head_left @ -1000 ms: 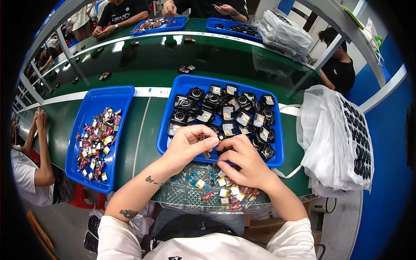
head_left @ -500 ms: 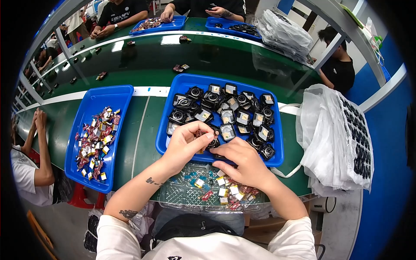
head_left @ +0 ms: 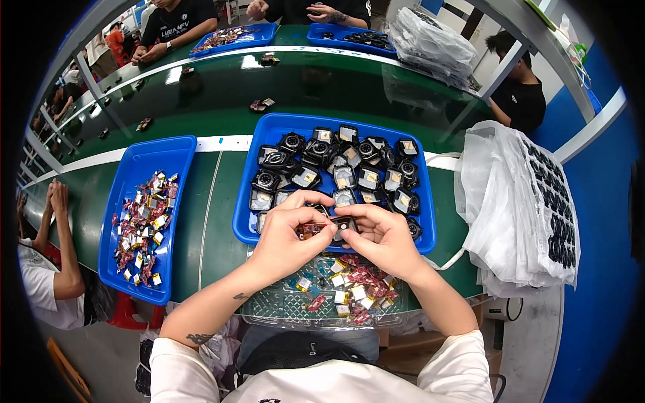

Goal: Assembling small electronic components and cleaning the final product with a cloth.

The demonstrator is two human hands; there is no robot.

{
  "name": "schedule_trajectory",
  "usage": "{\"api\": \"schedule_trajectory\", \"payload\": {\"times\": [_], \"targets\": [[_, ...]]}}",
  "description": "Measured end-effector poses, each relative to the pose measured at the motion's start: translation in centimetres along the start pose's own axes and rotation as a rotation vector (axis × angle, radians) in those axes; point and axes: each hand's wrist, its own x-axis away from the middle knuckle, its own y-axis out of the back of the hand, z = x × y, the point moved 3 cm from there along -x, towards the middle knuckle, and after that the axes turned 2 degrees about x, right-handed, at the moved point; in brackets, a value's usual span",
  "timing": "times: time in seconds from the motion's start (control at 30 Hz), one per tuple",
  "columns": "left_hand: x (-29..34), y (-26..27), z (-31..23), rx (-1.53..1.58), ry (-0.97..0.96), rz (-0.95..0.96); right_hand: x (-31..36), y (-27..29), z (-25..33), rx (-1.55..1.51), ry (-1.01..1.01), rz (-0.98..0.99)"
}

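My left hand (head_left: 285,232) has its fingers closed around a red circuit board (head_left: 310,230), its fingertips against a black watch case. The watch case (head_left: 345,224) is pinched in my right hand (head_left: 384,238), tilted so a small pale round spot shows. Both hands meet over the near edge of a blue tray (head_left: 246,181) heaped with black watch cases (head_left: 344,177), some with pale squares inside. Below my hands, a clear plastic tray (head_left: 269,295) carries a pile of red circuit boards with silver and yellow battery cells (head_left: 359,285). My fingers hide part of both held things.
Left stands another blue tray (head_left: 186,158) of boards with cells. At right lies a stack of white sheets (head_left: 494,215) bearing black parts. Beyond runs a green belt (head_left: 208,97) with scattered board clusters. Co-workers sit across and at left; metal posts (head_left: 579,60) rise at right.
My right hand has come up from the tray's near edge to my left hand and now pinches a watch case. The view has shifted slightly.
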Motion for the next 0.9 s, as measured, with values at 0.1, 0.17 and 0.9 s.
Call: {"api": "schedule_trajectory", "payload": {"times": [0.1, 0.17, 0.9], "targets": [[0.09, -0.19, 0.08, 0.081, 0.122, 0.004, 0.01, -0.03, -0.06, -0.042, -0.019, -0.012], [0.07, -0.36, 0.24, 0.090, 0.163, 0.024, 0.03, 0.03, -0.04, 0.006, 0.020, -0.003], [0.18, -0.56, 0.51, 0.122, 0.142, 0.008, 0.03, -0.32, 0.02, -0.051, 0.064, -0.058]]}}
